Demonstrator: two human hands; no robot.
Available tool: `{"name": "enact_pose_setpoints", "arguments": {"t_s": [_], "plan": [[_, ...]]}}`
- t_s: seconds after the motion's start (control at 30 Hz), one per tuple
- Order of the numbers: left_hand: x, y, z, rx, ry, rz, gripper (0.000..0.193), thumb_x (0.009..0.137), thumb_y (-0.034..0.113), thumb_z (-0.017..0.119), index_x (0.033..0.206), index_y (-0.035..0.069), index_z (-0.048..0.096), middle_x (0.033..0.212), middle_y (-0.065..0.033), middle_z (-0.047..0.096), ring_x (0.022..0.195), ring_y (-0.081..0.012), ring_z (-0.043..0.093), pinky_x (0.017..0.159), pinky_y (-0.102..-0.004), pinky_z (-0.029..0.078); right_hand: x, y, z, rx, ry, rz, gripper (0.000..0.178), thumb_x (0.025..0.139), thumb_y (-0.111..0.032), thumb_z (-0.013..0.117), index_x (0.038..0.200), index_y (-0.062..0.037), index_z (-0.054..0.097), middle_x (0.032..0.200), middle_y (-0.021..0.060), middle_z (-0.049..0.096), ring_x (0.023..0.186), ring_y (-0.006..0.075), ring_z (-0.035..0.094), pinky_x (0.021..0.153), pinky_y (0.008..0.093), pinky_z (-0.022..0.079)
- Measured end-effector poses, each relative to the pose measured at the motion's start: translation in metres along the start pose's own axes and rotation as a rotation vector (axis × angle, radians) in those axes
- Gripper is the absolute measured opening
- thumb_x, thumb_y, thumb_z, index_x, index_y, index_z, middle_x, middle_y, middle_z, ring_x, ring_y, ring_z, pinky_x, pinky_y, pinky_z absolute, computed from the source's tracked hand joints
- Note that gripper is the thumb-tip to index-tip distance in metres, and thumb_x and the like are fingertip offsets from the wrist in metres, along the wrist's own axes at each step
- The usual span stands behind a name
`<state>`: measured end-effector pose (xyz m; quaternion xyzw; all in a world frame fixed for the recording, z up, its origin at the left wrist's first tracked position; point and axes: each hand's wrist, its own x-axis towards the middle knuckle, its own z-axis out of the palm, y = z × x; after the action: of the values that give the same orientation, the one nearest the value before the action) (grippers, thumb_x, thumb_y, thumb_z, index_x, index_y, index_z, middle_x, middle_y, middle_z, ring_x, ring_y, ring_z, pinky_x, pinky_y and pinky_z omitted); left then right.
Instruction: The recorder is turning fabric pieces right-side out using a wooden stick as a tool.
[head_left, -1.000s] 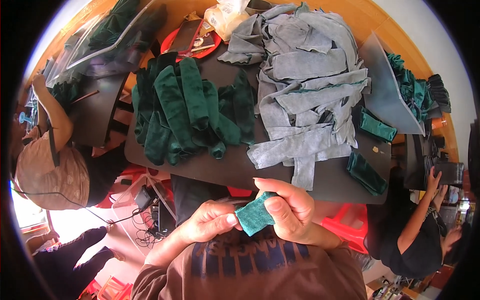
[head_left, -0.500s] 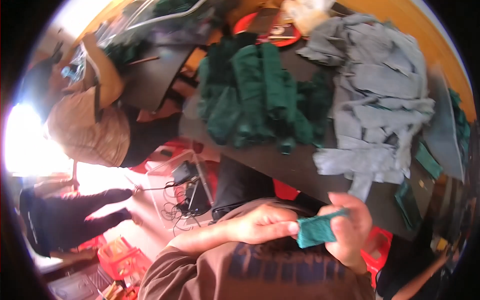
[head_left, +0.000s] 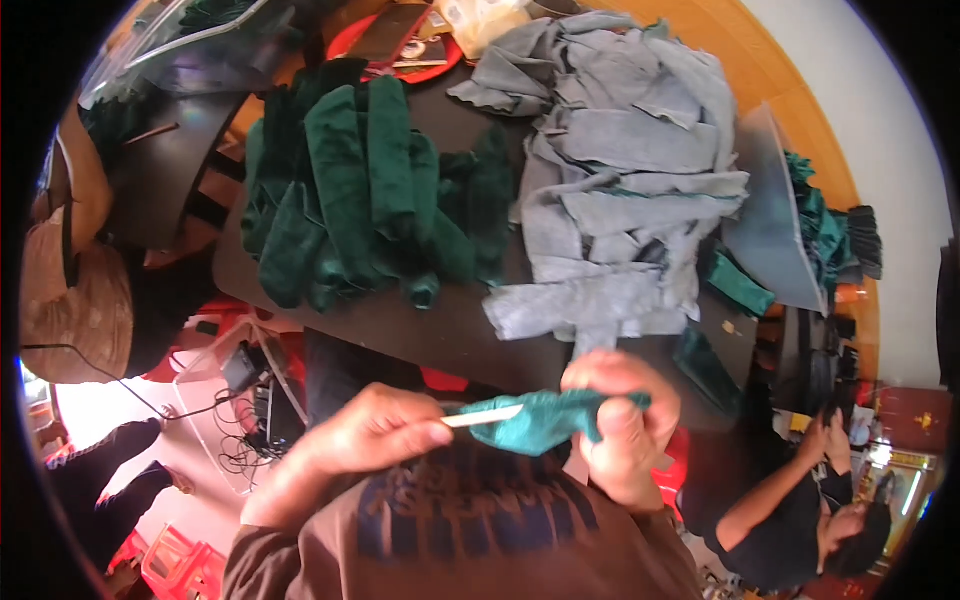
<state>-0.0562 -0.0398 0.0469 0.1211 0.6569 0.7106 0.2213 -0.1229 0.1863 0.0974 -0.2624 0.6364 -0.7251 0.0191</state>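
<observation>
In front of my chest, my left hand (head_left: 385,430) pinches a thin pale stick (head_left: 485,416) between thumb and fingers. The stick's far end lies against a teal-green cloth piece (head_left: 545,430); whether it goes inside the cloth I cannot tell. My right hand (head_left: 630,430) grips the other end of that cloth, bunched between thumb and curled fingers. Beyond my hands, a heap of grey fabric strips (head_left: 640,150) covers the right part of the dark table (head_left: 470,345). Dark green velvety pieces (head_left: 340,150) lie side by side to its left.
A red tray (head_left: 455,72) sits at the table's far side. Two green pieces (head_left: 740,284) lie right of the grey heap, near a clear plastic panel (head_left: 785,210). A clear bin (head_left: 190,375) with cables stands lower left. People are at the left and right (head_left: 770,500).
The view has swung right, so the table's contents sit further left. The stick now shows between my left hand and the cloth, and the cloth is more stretched out and bunched at my right hand.
</observation>
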Motion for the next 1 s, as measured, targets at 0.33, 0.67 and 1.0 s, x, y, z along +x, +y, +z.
{"name": "enact_pose_setpoints", "arguments": {"t_s": [0.33, 0.67, 1.0], "plan": [[0.026, 0.054, -0.003, 0.219, 0.242, 0.485, 0.029, 0.070, 0.010, 0.071, 0.094, -0.001, 0.060, 0.073, -0.0069, 0.059, 0.066, -0.0160, 0.055, 0.059, -0.0266, 0.043, 0.019, -0.042, -0.006, -0.542, -0.058, -0.196, 0.022, 0.074, -0.004, 0.064, 0.095, -0.0001, 0.063, 0.080, 0.0102, 0.058, 0.067, 0.0201, 0.054, 0.060, 0.0268, 0.043], [0.076, 0.036, 0.038, 0.201, -0.122, -0.026, 0.014, 0.078, 0.008, 0.063, 0.090, 0.000, 0.060, 0.075, -0.0049, 0.059, 0.068, -0.0110, 0.055, 0.062, -0.0237, 0.043, -0.023, -0.062, -0.064, -0.541, 0.183, -0.139, 0.023, 0.077, 0.000, 0.061, 0.099, 0.0009, 0.061, 0.061, 0.0054, 0.051, 0.051, 0.0139, 0.046, 0.047, 0.0244, 0.035], [0.123, 0.049, 0.093, 0.202, -0.077, -0.258, 0.011, 0.083, 0.005, 0.056, 0.094, 0.003, 0.054, 0.076, 0.0017, 0.054, 0.069, -0.0048, 0.050, 0.061, -0.0194, 0.041, -0.119, -0.031, -0.139, -0.389, 0.829, 0.060, 0.026, 0.078, 0.001, 0.061, 0.104, 0.0021, 0.059, 0.085, 0.0012, 0.059, 0.066, 0.0018, 0.046, 0.058, 0.0144, 0.036]]}}
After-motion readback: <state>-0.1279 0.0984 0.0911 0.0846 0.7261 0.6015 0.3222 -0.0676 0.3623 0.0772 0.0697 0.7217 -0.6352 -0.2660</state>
